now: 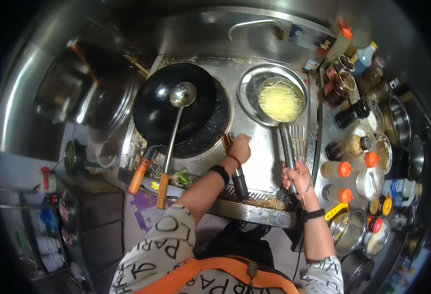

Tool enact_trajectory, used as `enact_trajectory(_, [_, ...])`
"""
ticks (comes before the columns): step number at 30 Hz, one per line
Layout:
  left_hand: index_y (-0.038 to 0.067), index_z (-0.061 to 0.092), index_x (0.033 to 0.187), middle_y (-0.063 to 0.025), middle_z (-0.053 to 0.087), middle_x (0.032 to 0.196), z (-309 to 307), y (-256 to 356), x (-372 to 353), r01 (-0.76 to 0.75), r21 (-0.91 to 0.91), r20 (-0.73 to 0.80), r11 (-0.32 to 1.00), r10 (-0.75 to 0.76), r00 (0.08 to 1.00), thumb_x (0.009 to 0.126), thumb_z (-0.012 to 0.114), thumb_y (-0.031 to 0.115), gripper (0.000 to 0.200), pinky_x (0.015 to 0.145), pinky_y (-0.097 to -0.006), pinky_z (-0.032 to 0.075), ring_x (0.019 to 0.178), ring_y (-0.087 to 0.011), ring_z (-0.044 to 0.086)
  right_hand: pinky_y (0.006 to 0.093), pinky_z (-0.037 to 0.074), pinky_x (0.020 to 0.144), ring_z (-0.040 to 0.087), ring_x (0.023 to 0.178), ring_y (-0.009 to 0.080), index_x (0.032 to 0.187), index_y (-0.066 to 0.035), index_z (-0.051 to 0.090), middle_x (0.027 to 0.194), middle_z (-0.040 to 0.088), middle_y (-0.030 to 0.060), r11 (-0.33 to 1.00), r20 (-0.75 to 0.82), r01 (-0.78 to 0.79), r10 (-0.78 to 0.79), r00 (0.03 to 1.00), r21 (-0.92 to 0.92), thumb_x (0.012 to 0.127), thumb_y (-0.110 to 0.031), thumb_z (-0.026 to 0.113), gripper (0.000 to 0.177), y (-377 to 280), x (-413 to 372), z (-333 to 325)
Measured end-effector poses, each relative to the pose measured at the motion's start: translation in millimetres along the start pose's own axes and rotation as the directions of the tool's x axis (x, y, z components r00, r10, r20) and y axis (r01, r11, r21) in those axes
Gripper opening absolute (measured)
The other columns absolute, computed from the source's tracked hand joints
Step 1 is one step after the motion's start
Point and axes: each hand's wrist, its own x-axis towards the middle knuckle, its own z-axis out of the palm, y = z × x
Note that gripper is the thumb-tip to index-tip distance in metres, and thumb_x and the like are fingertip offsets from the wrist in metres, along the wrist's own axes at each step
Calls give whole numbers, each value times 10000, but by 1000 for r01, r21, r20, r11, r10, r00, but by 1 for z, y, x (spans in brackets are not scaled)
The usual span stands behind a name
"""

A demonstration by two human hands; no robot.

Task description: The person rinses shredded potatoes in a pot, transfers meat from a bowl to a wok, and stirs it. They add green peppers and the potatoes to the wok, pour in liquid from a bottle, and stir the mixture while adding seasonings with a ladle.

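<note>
My right hand (298, 180) is wrapped round the metal handle (287, 144) of a deep, round scoop (301, 93). Thin pale-yellow shreds (279, 102) fill that scoop, which is over a wider steel basin (244, 93). On the left, my left hand (240, 148) is closed above the steel counter; what its fingers hold, if anything, is hidden. Brown sticks (226, 142) show beside that hand, and a black handle (240, 188) pokes out below the wrist. A black wok (151, 108) sits on the burner, with a wooden-handled ladle (182, 95) lying across it.
A bent tap (254, 22) rises at the back. Sauce bottles (333, 169), jars (340, 88) and bowls (350, 230) crowd the right side. Food scraps (269, 202) lie along the stove's front edge. Large dark pots (107, 105) stand left of the wok.
</note>
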Motion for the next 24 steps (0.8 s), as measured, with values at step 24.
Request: enact_trajectory(24, [38,591,901,-120,592,672,-43,135,-26,-84,-224,56,971,99,993,726,597,34,176,570,-361,478,623,-283,594,245,401,416,499,444,124,916,-27,524,631,549,49,989,-162,-144,145,976,17,822,-33,535,95,146,-95,-7])
